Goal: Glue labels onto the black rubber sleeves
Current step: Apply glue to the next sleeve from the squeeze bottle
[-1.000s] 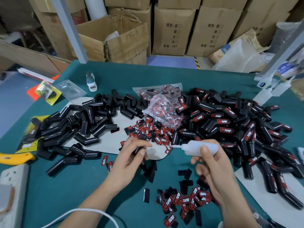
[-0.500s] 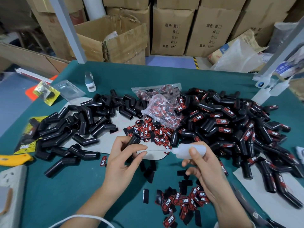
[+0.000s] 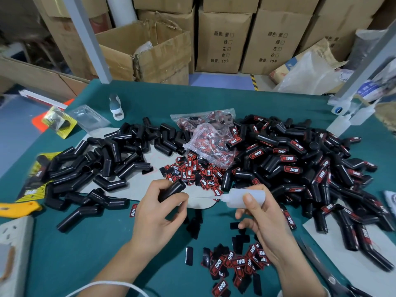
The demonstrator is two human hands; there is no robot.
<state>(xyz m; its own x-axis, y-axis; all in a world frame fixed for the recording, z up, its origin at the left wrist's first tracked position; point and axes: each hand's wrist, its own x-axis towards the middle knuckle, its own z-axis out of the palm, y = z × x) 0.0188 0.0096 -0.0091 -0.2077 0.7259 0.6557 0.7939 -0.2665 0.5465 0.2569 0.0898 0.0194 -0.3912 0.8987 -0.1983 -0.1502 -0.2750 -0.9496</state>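
We are seeing a green table (image 3: 267,106) bearing heaps of black sleeves (image 3: 102,166), labelled sleeves (image 3: 300,168), loose labels (image 3: 233,262), and a white bottle (image 3: 116,107).

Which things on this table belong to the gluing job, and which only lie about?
Job: black rubber sleeve in left hand; white squeeze glue bottle in right hand; red-black labels.
Idle: yellow utility knife; metal scissors; white power strip.

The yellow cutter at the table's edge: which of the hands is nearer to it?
The left. The left hand, gripping a black sleeve, is nearer the yellow cutter; the right hand, holding the glue bottle, is farther away.
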